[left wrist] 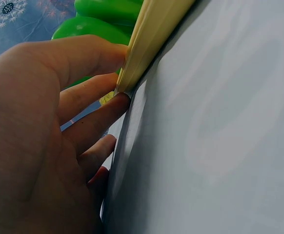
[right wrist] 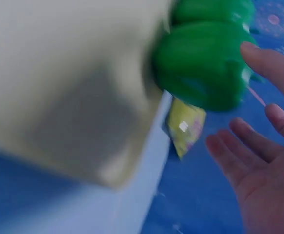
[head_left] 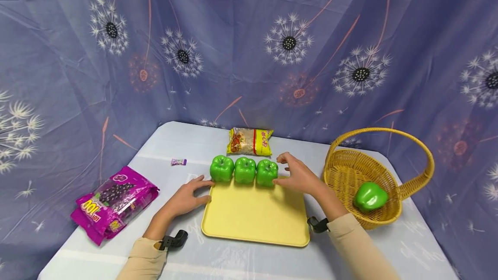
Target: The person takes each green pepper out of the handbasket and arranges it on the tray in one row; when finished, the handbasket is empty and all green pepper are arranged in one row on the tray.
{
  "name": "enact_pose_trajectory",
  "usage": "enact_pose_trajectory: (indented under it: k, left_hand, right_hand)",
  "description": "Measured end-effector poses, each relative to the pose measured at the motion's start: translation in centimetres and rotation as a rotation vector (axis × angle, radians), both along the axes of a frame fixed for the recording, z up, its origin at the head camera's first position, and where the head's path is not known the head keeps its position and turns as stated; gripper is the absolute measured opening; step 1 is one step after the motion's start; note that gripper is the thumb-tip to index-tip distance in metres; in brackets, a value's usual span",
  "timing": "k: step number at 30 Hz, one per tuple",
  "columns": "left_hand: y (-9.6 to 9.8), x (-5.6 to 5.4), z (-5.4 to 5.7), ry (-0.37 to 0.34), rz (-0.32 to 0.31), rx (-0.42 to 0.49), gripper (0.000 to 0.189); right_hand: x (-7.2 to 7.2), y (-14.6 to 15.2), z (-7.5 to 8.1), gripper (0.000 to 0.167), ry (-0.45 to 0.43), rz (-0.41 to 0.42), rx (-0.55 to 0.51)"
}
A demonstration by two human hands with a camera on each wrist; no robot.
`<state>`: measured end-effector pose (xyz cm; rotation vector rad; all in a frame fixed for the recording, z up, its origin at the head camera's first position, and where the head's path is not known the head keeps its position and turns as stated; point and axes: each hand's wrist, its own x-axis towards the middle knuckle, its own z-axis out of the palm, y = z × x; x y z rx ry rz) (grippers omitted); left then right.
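Three green bell peppers, left [head_left: 221,168], middle [head_left: 245,170] and right [head_left: 266,173], stand in a row along the far edge of a yellow tray [head_left: 256,215]. At the tray's left edge is my left hand [head_left: 186,198], thumb and index finger spread; in the left wrist view its thumb and fingertips meet the tray's rim [left wrist: 139,48]. My right hand [head_left: 297,177] hovers by the rightmost pepper, fingers loosely bent and thumb apart. From the right wrist, that pepper [right wrist: 200,66] appears beside the thumb, and nothing lies in the palm.
To the right stands a wicker basket [head_left: 346,159] with a tall handle, holding another green pepper [head_left: 370,196]. A yellow food packet [head_left: 250,141] lies behind the row. On the left are a purple candy bag [head_left: 116,202] and a small wrapped candy [head_left: 179,162].
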<state>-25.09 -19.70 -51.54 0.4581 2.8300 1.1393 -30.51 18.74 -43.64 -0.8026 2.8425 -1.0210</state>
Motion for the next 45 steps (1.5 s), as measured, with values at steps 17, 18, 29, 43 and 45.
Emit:
enact_pose_trajectory:
  k: [17, 18, 29, 43, 45]
  left_hand:
    - [-0.1, -0.1, 0.0, 0.006, 0.006, -0.001, 0.043]
    - [-0.1, -0.1, 0.0, 0.007, 0.007, 0.000, 0.043]
    - [-0.1, 0.0, -0.4, 0.005, 0.007, 0.005, 0.043]
    - [-0.2, 0.2, -0.1, -0.002, 0.014, 0.010, 0.045]
    - [-0.1, 0.2, -0.2, -0.003, 0.010, 0.008, 0.045]
  right_hand:
    - [1.7, 7.4, 4.6, 0.037, 0.122, -0.018, 0.075]
    - [1.8, 7.8, 4.7, 0.037, 0.120, -0.028, 0.076]
    - [3.2, 12.7, 5.0, 0.030, 0.126, -0.122, 0.117]
    - [3.4, 18.5, 5.0, 0.036, 0.159, -0.263, 0.175]
    - [3.4, 19.1, 4.9, 0.037, 0.165, -0.281, 0.179]
